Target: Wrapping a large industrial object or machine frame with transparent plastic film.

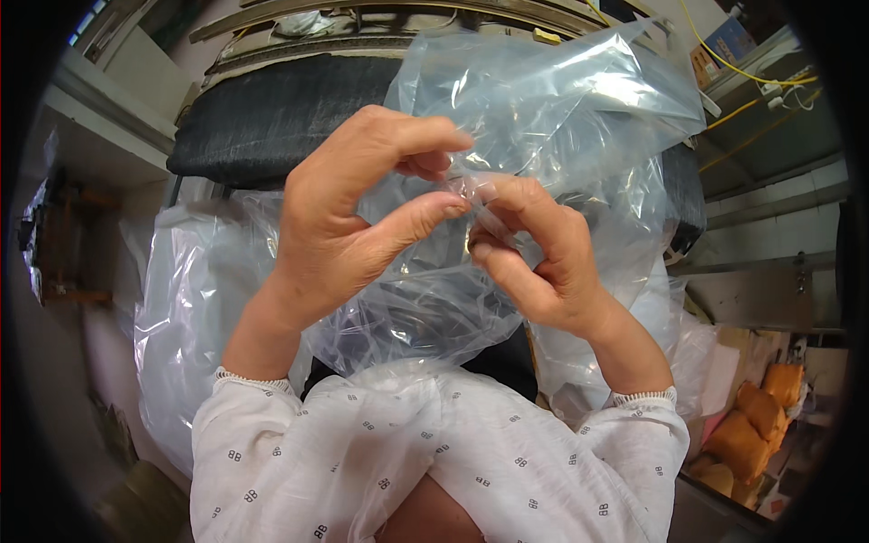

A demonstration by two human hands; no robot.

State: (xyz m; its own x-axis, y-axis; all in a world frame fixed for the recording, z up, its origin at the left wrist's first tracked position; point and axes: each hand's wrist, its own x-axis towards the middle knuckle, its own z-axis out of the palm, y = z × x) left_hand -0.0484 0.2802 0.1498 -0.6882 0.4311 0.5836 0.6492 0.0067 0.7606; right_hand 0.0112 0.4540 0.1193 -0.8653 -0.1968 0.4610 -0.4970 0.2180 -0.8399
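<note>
A large sheet of clear plastic film [543, 100] spreads in front of me, crumpled and shiny, and drapes down toward my lap. Its gathered, twisted part rises between my two hands. My right hand [552, 258] is closed on that twist, with the fingers bent round it. From the left, my left hand [348, 204] reaches in with thumb and forefinger apart and the other fingers curled. The left thumb tip lies against the gathered film, while the forefinger stands off above it. Whether a knot or a tie sits in the twist is too small to tell.
Behind the film lies a long black padded roll [281, 113], below a metal-framed rack [353, 41]. More clear plastic [195, 308] hangs at the left. Yellow cords run at the upper right, and orange bundles [751, 430] lie at the lower right.
</note>
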